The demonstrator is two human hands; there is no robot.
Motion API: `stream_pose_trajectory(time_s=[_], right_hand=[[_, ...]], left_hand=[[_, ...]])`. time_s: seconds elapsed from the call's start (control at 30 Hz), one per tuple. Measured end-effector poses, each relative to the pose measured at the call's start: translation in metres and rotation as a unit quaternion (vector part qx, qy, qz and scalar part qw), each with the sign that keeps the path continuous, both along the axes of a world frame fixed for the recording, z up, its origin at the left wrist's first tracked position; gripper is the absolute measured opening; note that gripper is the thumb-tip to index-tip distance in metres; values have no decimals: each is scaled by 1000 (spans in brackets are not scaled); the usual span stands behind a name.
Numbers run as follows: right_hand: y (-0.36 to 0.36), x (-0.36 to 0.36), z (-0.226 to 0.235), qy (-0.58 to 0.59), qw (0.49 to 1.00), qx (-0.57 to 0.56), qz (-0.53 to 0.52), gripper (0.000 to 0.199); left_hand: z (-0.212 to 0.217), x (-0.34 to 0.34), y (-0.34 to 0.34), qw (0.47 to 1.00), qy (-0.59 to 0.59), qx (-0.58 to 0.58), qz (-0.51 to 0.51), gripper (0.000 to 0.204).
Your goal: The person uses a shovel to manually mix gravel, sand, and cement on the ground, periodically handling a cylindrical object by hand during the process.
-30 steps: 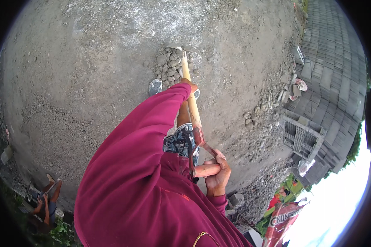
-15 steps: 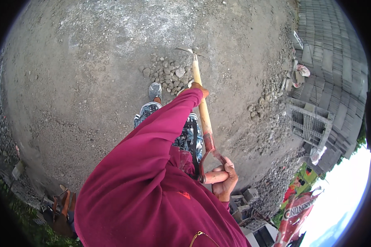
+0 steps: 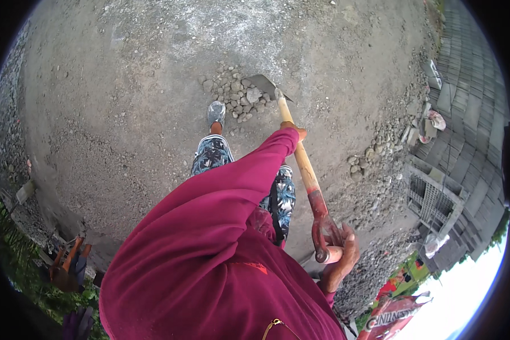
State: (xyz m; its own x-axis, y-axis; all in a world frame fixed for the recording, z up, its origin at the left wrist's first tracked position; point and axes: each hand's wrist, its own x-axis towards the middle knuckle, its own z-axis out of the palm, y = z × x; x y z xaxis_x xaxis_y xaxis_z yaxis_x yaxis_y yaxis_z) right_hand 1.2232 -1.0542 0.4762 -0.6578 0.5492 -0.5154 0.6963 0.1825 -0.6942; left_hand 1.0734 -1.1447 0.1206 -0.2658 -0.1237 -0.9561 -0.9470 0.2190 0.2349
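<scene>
A long-handled shovel (image 3: 307,170) slants across my front, with a pale wooden shaft and a worn red D-handle. My left hand (image 3: 296,130), at the end of a maroon sleeve, wraps round the shaft not far behind the blade. At the near end, my right hand (image 3: 343,258) holds the D-handle's grip. The grey metal blade (image 3: 262,84) is tilted, its left side over the edge of a small heap of stones (image 3: 238,93). Whether it touches the stones I cannot tell. My shoe (image 3: 216,113) stands just nearer than the heap.
Rough gravelly ground (image 3: 124,113) spreads around me. On the right lie more loose stones (image 3: 362,161), a pale grate-like frame (image 3: 434,195) and stacked grey blocks (image 3: 473,113). Another person's legs (image 3: 72,258) show at the lower left. A red banner (image 3: 394,317) hangs at the lower right.
The shovel has moved right and its handle end lower in the picture, both hands still on it. The blade has turned, showing more of its broad face beside the heap.
</scene>
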Motion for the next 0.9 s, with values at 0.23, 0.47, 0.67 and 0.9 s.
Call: stream_pose_trajectory(time_s=[0.23,0.47,0.67,0.9], right_hand=[[164,-48,-11,147,900,76,403,76],[262,-40,-33,109,898,36,424,68],[283,-41,-35,78,930,-20,359,57],[383,26,-60,59,934,164,313,25]], left_hand=[[-18,-27,100,987,23,38,153,66],[-89,-5,176,967,38,-6,253,58],[-37,-17,205,914,51,58,399,18],[-92,9,257,802,44,212,556,29]])
